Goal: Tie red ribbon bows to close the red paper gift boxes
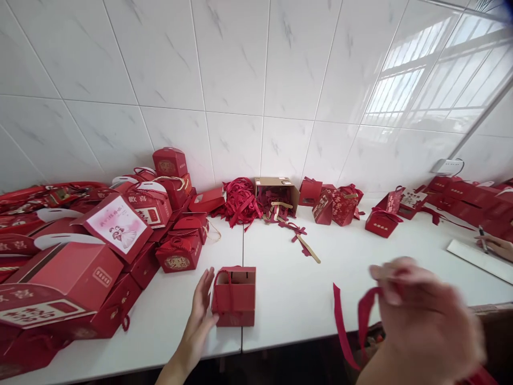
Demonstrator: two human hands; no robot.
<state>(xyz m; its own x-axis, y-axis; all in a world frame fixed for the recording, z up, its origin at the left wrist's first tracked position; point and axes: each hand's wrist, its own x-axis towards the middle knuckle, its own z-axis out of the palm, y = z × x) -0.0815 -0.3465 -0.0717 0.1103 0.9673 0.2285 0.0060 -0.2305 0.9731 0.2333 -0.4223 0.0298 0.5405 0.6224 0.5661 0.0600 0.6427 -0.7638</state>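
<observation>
Pale marbled tiles (232, 64) are rising behind a white table (288, 299), where an upright red box (235, 299) is sitting near the front edge. The left hand (199, 299) is touching its left side, the grip spreading wide rather than closing around it. Well to the right, the blurred right hand (428, 315) is pinching a dark red ribbon (341, 318) in a narrow grip, its ends dangling. Work on the box is looking partly done: its walls are standing and a red cord (231, 294) is hanging at its left, but its top is gaping and the ribbon is hanging apart from it. Closed boxes (178, 251) are standing nearby, while another person's hand (500, 247) is holding a pen (483, 239).
</observation>
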